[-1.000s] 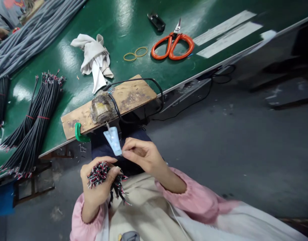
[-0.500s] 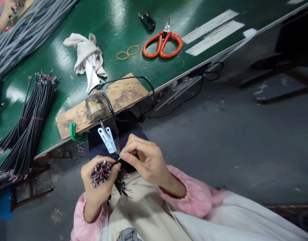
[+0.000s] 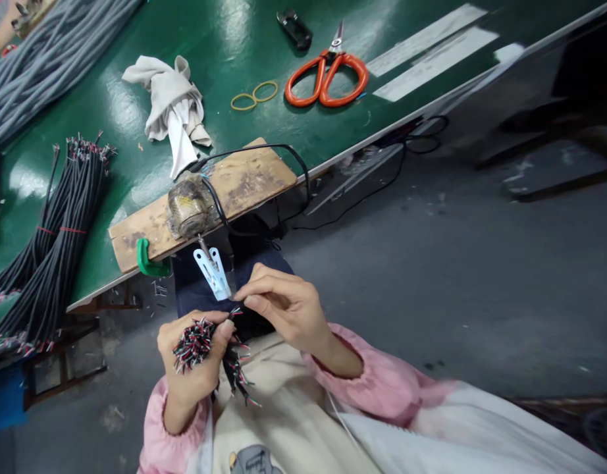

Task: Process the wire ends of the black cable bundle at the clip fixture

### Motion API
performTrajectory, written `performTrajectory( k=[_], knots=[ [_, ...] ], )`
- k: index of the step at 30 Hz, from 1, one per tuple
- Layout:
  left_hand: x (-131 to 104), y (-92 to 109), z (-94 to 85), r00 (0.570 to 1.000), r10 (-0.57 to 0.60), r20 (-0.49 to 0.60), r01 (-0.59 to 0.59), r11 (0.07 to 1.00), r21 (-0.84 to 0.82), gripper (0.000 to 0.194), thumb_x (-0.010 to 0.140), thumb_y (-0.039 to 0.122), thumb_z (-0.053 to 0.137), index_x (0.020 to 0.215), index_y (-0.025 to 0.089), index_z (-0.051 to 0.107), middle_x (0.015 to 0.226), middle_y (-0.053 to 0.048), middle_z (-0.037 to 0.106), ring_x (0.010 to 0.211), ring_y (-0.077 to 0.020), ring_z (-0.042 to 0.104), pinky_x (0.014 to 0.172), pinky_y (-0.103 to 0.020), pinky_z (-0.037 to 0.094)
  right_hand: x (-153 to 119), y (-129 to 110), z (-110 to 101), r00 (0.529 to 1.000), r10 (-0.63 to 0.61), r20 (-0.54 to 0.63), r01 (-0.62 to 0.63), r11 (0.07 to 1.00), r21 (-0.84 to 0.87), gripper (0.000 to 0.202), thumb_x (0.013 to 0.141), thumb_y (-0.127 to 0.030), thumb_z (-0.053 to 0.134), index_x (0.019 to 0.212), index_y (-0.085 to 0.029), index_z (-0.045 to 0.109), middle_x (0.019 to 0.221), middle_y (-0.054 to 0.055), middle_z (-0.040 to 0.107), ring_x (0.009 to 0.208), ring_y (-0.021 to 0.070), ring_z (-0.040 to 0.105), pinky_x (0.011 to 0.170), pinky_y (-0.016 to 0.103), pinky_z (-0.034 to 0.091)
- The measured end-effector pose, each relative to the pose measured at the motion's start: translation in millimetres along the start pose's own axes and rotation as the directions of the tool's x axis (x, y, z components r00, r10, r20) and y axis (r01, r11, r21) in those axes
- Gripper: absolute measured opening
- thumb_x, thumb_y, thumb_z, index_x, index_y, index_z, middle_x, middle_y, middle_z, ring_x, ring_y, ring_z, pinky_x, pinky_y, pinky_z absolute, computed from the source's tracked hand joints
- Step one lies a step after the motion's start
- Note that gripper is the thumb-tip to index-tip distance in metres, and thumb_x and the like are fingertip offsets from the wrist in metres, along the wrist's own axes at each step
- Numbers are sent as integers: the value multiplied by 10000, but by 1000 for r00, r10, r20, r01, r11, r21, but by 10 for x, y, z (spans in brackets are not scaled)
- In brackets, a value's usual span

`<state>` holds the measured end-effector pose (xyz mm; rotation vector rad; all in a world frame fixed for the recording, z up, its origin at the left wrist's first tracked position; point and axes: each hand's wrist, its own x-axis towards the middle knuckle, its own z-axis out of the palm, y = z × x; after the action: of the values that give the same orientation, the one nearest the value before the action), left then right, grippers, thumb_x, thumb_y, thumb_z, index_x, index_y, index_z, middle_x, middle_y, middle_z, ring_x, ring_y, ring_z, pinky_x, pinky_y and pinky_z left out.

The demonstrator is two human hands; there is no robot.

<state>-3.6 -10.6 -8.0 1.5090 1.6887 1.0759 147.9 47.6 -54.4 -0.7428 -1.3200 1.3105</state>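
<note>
My left hand (image 3: 192,359) is wrapped round a bundle of thin black cables (image 3: 193,343), whose ends show red, white and black wires. One cable end (image 3: 236,312) sticks out past the thumb, its fine wires spread. More loose cable ends hang below the hand. My right hand (image 3: 288,309) is just above that cable end, thumb and index finger close together; whether a small scrap is between them I cannot make out. Close by the fingertips, a light blue clip (image 3: 212,273) sits on the shaft of a small motor (image 3: 187,209).
The motor is fixed to a wooden board (image 3: 254,174), held at the table edge by a green clamp (image 3: 148,259). On the green table are orange-handled scissors (image 3: 328,79), a black cutter (image 3: 294,29), rubber bands (image 3: 254,96), a cloth (image 3: 172,105), black cable bundles (image 3: 74,230) and grey cables (image 3: 51,66).
The right fingertips have come away from the cable end they were pinching. Its red and white wires now show spread. The left hand still grips the bundle.
</note>
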Motion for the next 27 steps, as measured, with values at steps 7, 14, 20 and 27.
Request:
performTrajectory(
  k=[7, 14, 20, 27],
  knots=[
    [4, -16, 5, 998, 7, 61, -2, 997, -74, 107, 819, 186, 707, 719, 187, 747, 575, -2, 695, 470, -121, 618, 486, -218, 493, 54, 62, 91, 985, 59, 164, -98, 966, 239, 388, 930, -509, 586, 719, -191, 653, 686, 40, 600, 670, 163, 531, 678, 333, 457],
    [13, -3, -33, 999, 28, 37, -25, 997, -68, 100, 809, 183, 710, 717, 187, 750, 566, -3, 684, 451, -114, 593, 472, -218, 475, 34, 83, 57, 972, 94, 217, -152, 951, 268, 355, 933, -500, 585, 775, -190, 657, 744, 52, 601, 736, 177, 542, 717, 344, 462],
    [30, 16, -46, 997, 22, 72, -17, 998, -67, 125, 818, 181, 701, 697, 186, 733, 552, 3, 670, 460, -111, 592, 486, -218, 466, 61, 113, 13, 973, -131, 188, 102, 982, 158, 255, 960, -379, 582, 822, -204, 705, 746, 59, 676, 717, 185, 567, 749, 386, 450],
    [57, 12, -58, 988, 57, 143, -46, 996, -81, 136, 820, 218, 699, 694, 180, 736, 564, -18, 684, 456, -123, 600, 475, -229, 475, 93, 79, 34, 947, 44, 318, -148, 939, 309, 386, 935, -504, 585, 714, -196, 660, 686, 42, 606, 709, 174, 537, 697, 344, 451]
  ],
)
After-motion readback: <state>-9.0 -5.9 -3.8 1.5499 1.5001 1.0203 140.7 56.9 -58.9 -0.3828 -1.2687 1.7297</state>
